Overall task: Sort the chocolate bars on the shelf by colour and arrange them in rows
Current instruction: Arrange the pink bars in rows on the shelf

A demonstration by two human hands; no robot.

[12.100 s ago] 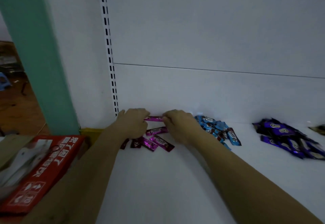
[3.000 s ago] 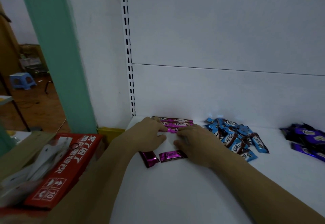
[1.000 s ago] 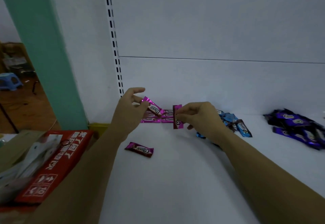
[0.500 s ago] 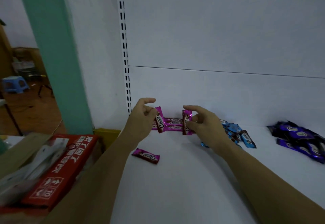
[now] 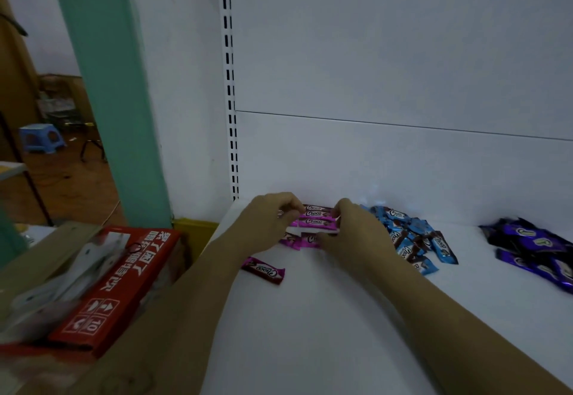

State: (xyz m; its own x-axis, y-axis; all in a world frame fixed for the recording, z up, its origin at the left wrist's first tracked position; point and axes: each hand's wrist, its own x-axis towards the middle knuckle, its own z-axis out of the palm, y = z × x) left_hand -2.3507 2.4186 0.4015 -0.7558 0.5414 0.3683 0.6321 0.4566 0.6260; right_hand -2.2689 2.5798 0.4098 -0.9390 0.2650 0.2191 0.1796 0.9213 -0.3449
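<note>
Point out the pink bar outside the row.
The lone pink bar beside the left forearm; the other pink bars sit together by the back wall.

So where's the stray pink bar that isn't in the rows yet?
In the head view the stray pink bar lies alone on the shelf, nearer the person than the pink rows, beside the left forearm.

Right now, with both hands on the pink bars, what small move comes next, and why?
Probably the left hand reaches for the stray pink bar: it lies alone in front of the pink row, which it and the right hand grip by the ends.
</note>
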